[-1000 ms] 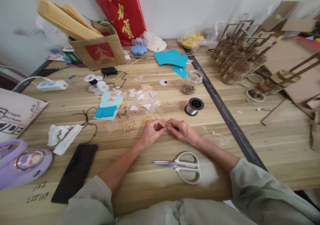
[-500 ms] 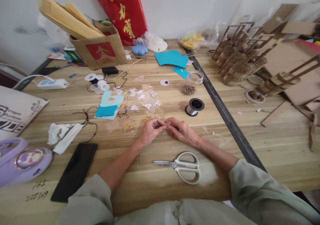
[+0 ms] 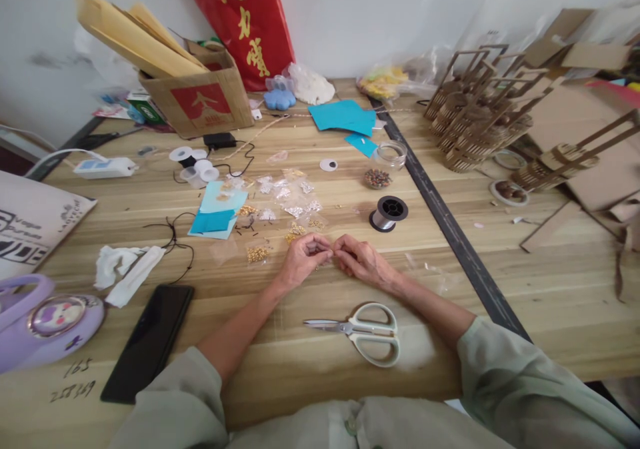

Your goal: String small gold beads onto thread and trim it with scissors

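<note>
My left hand (image 3: 306, 260) and my right hand (image 3: 361, 260) meet fingertip to fingertip over the wooden table. Both are pinched closed; whatever lies between the fingers is too small to make out. Just beyond my left hand lie gold beads (image 3: 295, 230), and a small bag of gold beads (image 3: 258, 254) is to its left. A spool of clear thread (image 3: 389, 214) stands beyond my right hand. Nearer my body, scissors (image 3: 360, 332) with pale handles lie with the blades pointing left.
A black phone (image 3: 149, 342) and white tissue strips (image 3: 135, 276) lie at the left. Behind the hands are small bags of silver pieces (image 3: 295, 199), blue cards (image 3: 213, 219) and a jar of mixed beads (image 3: 379, 178). Small wooden baskets (image 3: 475, 129) stand at the back right.
The fingers of my right hand have curled in slightly, and its raised forefinger has come down towards the pinch. My left hand stays almost in place.
</note>
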The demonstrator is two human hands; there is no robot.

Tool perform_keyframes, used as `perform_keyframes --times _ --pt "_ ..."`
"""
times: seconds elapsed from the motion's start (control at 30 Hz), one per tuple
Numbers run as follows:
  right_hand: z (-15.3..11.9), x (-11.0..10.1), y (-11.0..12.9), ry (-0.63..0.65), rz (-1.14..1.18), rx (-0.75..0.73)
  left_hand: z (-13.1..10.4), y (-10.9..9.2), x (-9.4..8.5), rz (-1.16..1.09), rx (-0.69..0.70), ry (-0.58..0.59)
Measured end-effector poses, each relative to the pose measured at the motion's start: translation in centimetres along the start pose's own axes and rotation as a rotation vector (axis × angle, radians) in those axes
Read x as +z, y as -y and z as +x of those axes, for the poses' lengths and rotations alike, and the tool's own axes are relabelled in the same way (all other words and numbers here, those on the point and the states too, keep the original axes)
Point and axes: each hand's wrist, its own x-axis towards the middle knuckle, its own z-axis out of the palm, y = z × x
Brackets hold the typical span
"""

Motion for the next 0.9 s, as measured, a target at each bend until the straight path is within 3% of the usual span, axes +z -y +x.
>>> perform_keyframes --times 0.47,0.9 --pt "0.2 -0.3 0.2 -0.061 0.151 0.039 -0.1 -0.7 -0.3 -0.008 -0.049 0.023" --pt "0.2 0.3 1.2 -0.121 0.106 0.017 0.0 -0.7 0.0 0.017 -0.016 -0.111"
